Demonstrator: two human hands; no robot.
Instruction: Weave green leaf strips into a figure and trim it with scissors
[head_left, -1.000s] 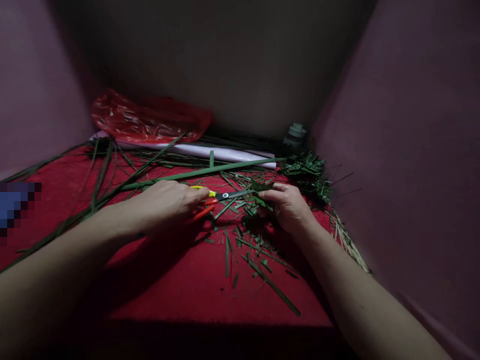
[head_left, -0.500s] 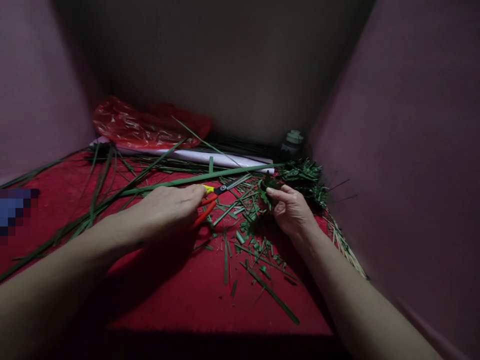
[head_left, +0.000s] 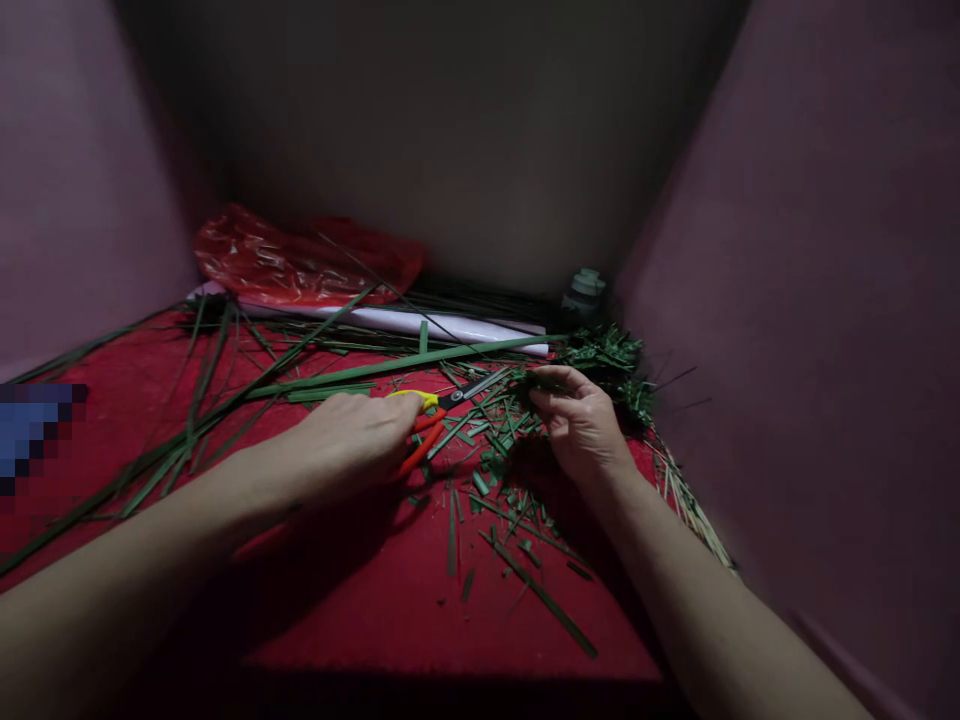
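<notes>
On the red cloth [head_left: 360, 590], head view: left hand [head_left: 352, 440] grips the orange-handled scissors [head_left: 439, 410], fingers curled through the loops, blades pointing right toward the leaf piece. Right hand [head_left: 581, 425] pinches a small folded green leaf piece [head_left: 536, 380] between thumb and fingertips, just beside the blade tips. Cut leaf scraps [head_left: 510, 490] lie below both hands; red plastic bag [head_left: 300, 265], white roll [head_left: 420, 322] and green leaf pile [head_left: 607, 355] sit behind.

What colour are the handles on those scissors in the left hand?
Orange-red and yellow handles on the scissors held by the left hand, seen in the head view.
</notes>
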